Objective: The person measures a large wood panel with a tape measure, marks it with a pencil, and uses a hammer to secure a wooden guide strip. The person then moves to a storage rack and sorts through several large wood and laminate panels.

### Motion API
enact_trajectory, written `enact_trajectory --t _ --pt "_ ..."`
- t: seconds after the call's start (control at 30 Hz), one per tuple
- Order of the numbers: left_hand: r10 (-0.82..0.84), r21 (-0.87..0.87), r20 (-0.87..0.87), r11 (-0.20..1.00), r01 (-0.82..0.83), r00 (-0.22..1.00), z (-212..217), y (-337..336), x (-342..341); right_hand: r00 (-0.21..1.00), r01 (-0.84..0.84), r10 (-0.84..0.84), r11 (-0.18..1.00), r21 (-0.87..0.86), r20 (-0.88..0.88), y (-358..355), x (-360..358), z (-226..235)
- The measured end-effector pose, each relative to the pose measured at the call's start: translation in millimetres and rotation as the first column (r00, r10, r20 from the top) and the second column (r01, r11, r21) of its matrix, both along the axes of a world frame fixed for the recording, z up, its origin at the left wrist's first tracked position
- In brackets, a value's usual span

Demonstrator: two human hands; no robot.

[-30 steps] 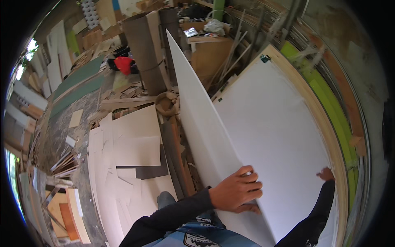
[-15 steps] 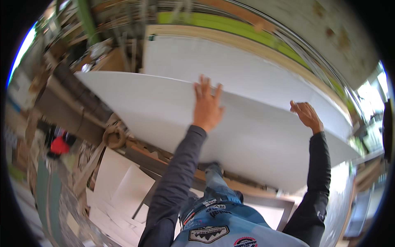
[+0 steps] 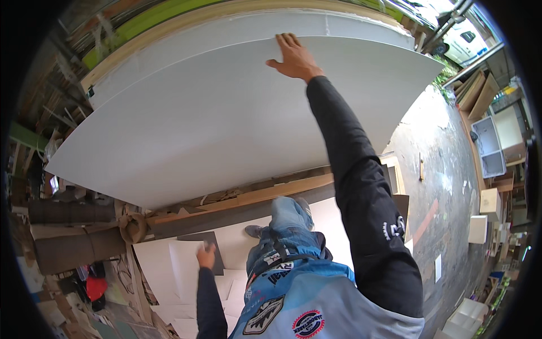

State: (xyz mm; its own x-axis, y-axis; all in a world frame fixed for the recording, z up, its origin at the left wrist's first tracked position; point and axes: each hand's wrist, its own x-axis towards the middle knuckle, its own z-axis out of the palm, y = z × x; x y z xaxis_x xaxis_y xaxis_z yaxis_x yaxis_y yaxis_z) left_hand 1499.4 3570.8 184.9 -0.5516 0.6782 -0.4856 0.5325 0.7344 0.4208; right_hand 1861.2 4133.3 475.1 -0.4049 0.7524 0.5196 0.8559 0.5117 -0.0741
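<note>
White front sheet (image 3: 220, 113), one, meets one right hand (image 3: 295, 60).

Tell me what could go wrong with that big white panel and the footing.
The large white panel might tip or slide: only the right hand is at its upper edge, while the left hand is away from it. A shoe could slip on the overlapping pale sheets underfoot.
</note>
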Motion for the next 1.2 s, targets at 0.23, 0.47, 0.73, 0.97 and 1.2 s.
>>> enact_trajectory --t 0.23,0.47,0.73,0.97,1.2 --pt "-0.294 -0.429 0.298 0.808 0.403 0.908 -111.2 -219.2 65.0 0.946 -0.124 0.000 0.924 -0.362 -0.324 -80.5 -23.7 -41.2" --pt "0.113 -0.376 0.432 0.924 0.065 0.895 -106.6 -120.4 118.5 0.989 -0.140 0.039 0.551 -0.823 -0.142 -307.2 201.4 -245.2" --pt "0.329 -0.061 0.522 0.934 -0.351 0.787 -76.9 99.2 217.6 0.417 0.299 -0.907 0.194 -0.934 -0.055 -548.8 472.0 -298.3" --pt "-0.165 -0.050 0.605 0.969 0.243 0.779 -57.2 198.0 401.6 -0.231 0.277 -0.934 0.206 -0.939 -0.273 -593.1 560.9 -331.1" --pt "-0.660 -0.124 0.436 0.629 0.768 0.611 -77.8 225.0 487.5 0.131 0.170 -0.971 0.221 -0.960 -0.200 -532.4 596.0 -330.6"
